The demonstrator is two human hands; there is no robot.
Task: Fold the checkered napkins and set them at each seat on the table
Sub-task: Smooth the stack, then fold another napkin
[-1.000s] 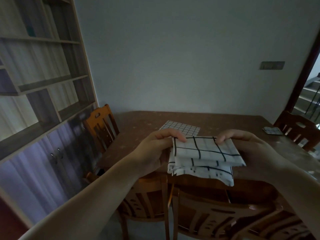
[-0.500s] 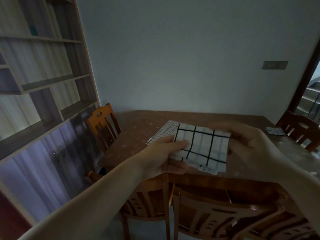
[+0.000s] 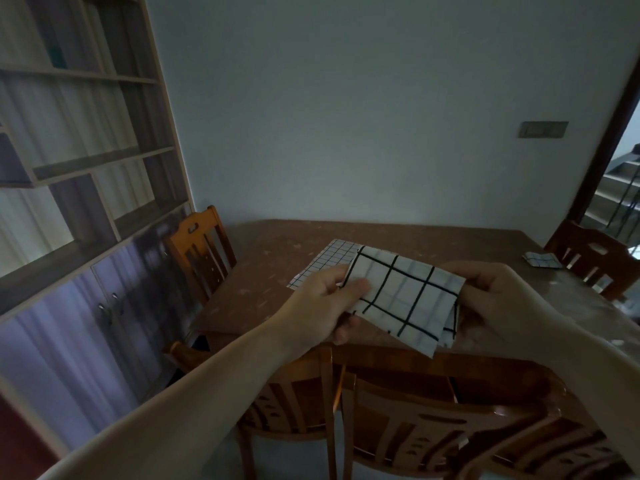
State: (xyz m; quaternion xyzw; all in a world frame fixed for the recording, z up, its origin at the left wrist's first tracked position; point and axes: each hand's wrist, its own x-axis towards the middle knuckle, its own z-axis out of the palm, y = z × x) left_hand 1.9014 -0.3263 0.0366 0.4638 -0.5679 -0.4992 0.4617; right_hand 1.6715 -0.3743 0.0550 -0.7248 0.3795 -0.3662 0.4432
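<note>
Napkin (image 3: 401,292) looks like soft matte cloth. Table (image 3: 277,265) is mottled and slightly shiny, chairs (image 3: 433,424) glossy varnished wood.

From my seat I can't see how many layers the folded napkin (image 3: 405,299) has; only a second edge peeks out at its lower right. It hides the fingers of my left hand (image 3: 322,303) beneath it, and most fingers of my right hand (image 3: 491,299) behind its right edge. Just beyond the grip, the fine-grid napkin (image 3: 323,263) is partly covered by the held cloth and my left hand. Far right of the grip, the small folded napkin (image 3: 542,270) is too small to read. The near chairs (image 3: 433,427) below the grip are cut off by the bottom edge.
</note>
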